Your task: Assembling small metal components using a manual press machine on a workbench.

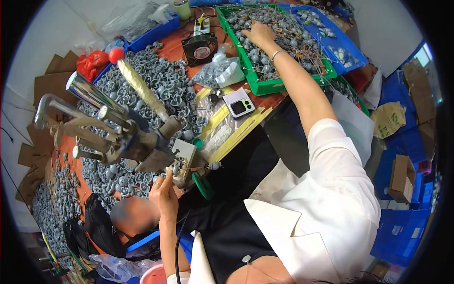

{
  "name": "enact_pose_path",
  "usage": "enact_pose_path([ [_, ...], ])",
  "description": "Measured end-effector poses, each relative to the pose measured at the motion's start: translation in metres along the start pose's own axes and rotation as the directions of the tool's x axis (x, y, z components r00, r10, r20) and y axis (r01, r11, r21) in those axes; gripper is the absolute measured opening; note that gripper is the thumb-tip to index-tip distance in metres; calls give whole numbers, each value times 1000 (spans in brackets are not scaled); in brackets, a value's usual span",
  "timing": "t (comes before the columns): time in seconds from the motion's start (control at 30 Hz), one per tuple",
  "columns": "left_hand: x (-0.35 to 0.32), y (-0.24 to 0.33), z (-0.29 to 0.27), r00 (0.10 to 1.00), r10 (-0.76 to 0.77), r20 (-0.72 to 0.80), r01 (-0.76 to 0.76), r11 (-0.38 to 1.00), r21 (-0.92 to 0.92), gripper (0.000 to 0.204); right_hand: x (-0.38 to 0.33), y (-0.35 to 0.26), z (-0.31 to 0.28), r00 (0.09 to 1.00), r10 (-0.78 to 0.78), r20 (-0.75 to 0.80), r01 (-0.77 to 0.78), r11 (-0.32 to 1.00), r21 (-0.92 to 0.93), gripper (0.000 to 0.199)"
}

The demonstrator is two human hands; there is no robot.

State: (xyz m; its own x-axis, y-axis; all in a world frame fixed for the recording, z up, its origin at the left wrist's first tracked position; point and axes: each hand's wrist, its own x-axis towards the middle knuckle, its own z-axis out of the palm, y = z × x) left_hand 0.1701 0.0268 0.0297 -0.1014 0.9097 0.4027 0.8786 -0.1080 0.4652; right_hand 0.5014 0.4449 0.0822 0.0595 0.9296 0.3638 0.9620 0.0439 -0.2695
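Note:
My left hand [164, 195] is at the base of the hand press [142, 142]. Its thumb and fingers are pinched together beside a small grey plastic part under the press head, and what they grip is too small to make out. From that spot a thin wired piece runs right to a grey ball [215, 165]. My right arm stretches far forward, and my right hand [260, 35] reaches into the green tray [265, 87] heaped with grey balls on wires [288, 35]. Thumb and finger there are spread apart, touching the heap. The press lever has a tape-wrapped handle [139, 87] with a red knob [116, 55].
Loose grey plastic parts [163, 85] pile up behind the press. A small black fan [199, 48], a bag of grey parts [220, 71] and a folded phone [238, 102] lie right of them. A blue tray [350, 52] adjoins the green one. A green scissor-like handle [202, 186] hangs at the table edge.

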Motion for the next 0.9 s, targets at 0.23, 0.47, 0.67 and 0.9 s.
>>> enact_pose_path([
  [0.23, 6, 0, 6, 999, -20, 39, 19, 999, 31, 26, 57, 56, 20, 981, 163, 104, -192, 779, 597, 36],
  [0.47, -12, 27, -9, 940, -195, 280, 283, 903, -323, 17, 50, 54, -35, 927, 65, 369, -296, 731, 615, 24],
  [0.67, -43, 25, -48, 922, -244, 301, 326, 69, -943, 22, 43, 56, -18, 930, -23, 368, -153, 883, 443, 19],
  [0.9, -13, -169, -189, 650, -668, -362, -39, 447, -894, 24, 19, 18, -50, 858, 0, 513, -492, 285, 823, 21],
])
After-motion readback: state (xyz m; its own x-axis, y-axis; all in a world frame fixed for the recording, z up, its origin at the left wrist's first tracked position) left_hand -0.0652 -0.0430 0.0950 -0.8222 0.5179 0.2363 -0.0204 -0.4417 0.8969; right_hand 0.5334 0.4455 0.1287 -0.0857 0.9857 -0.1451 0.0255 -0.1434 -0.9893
